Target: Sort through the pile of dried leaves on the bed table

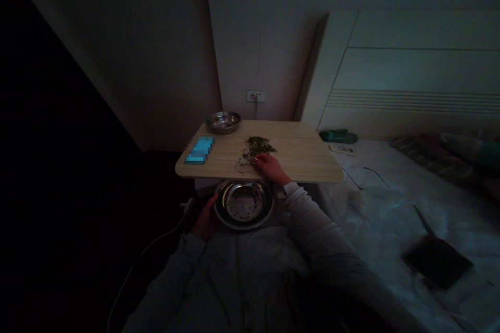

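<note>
My left hand [207,217] grips the left side of a shiny metal bowl [269,207], held at my lap just below the front edge of a wooden table [304,158]. Small dark bits are scattered inside this bowl. On the tabletop lies a loose pile of small green grains or beans [258,145], with browner ones strewn toward the front edge. My right hand [271,168] is at the near side of the pile, its fingers closed together and low on the wood. What they pinch, if anything, is too small to make out.
A second metal bowl [224,123] stands at the table's back left corner, and a lit, blurred-out phone [200,150] lies left. To the right is a bed [375,213] with a green bottle [339,136] and a dark flat object [437,261]. A white cable [146,246] hangs left.
</note>
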Demonstrator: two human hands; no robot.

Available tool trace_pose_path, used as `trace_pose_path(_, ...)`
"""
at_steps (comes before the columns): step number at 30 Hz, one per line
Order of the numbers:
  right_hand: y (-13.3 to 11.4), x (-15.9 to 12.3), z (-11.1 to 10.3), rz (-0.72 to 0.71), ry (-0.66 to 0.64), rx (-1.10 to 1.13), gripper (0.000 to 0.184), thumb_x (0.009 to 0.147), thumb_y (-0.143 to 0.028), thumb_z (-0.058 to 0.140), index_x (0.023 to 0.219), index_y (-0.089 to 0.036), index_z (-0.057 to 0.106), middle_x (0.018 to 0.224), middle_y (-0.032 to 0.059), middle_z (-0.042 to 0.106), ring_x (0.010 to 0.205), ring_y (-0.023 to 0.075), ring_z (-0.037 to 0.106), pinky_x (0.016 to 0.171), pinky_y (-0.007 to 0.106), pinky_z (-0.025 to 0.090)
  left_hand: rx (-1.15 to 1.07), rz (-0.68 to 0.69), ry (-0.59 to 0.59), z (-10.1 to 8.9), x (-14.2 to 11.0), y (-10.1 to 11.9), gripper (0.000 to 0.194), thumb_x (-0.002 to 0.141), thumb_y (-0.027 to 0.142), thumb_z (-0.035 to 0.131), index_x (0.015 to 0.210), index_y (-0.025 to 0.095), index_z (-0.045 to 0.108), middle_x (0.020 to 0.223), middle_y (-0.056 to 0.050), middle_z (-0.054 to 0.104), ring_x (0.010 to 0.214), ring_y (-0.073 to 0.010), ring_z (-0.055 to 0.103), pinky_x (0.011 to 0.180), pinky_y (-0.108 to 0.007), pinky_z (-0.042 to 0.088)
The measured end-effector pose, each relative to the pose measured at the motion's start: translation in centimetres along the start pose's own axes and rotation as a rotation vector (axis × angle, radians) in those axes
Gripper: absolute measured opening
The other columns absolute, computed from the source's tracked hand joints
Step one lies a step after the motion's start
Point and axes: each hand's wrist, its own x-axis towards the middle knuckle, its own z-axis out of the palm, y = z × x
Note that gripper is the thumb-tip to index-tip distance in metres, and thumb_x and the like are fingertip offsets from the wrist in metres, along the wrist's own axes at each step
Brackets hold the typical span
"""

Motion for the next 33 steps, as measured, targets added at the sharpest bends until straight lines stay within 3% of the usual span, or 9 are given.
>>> trace_pose_path(11, -0.2, 0.0, -0.1, 0.022, -0.028, -0.048, 0.024, 0.085, -0.025, 0.057, 0.098, -0.016, 0.076, 0.091, 0.0057, 0.075, 0.082, 0.0178, 0.064, 0.081, 0.029, 0.048, -0.008, 0.002, 0.011, 0.6, -0.5, 0.2, 0.028, 0.094, 0.022, 0.05, 0.099, 0.014, 0.076, 0.083, -0.007, 0.081, 0.104, -0.0247, 0.073, 0.101, -0.037, 0.052)
trace_pose_path(18, -0.4, -0.1, -0.2, 0.021, -0.036, -0.06, 0.024, 0.086, -0.026, 0.057, 0.096, -0.016, 0.076, 0.087, 0.0046, 0.075, 0.081, 0.0173, 0.064, 0.079, 0.028, 0.048, 0.007, -0.006, 0.001, 0.3, -0.4, 0.2, 0.024, 0.093, 0.023, 0.053, 0.095, 0.016, 0.076, 0.085, -0.007, 0.081, 0.107, -0.0248, 0.072, 0.101, -0.035, 0.053)
trace_pose_path(28, -0.6, -0.4, -0.4, 0.017, -0.046, -0.022, 0.02, 0.084, -0.024, 0.058, 0.092, -0.017, 0.075, 0.082, 0.0025, 0.074, 0.078, 0.016, 0.063, 0.077, 0.027, 0.047, 0.004, 0.031, -0.028, -0.8, 0.8, 0.0, 0.029, 0.091, 0.025, 0.057, 0.114, 0.016, 0.073, 0.096, -0.008, 0.081, 0.11, -0.0259, 0.071, 0.102, -0.037, 0.053)
trace_pose_path(33, -0.5, -0.3, -0.2, 0.027, -0.041, -0.009, 0.02, 0.083, -0.024, 0.058, 0.09, -0.017, 0.075, 0.079, 0.0021, 0.073, 0.076, 0.0157, 0.062, 0.075, 0.026, 0.047, 0.013, 0.028, -0.04, -0.8, 0.7, -0.2, 0.03, 0.091, 0.024, 0.056, 0.112, 0.015, 0.074, 0.095, -0.008, 0.082, 0.11, -0.0267, 0.071, 0.101, -0.038, 0.053)
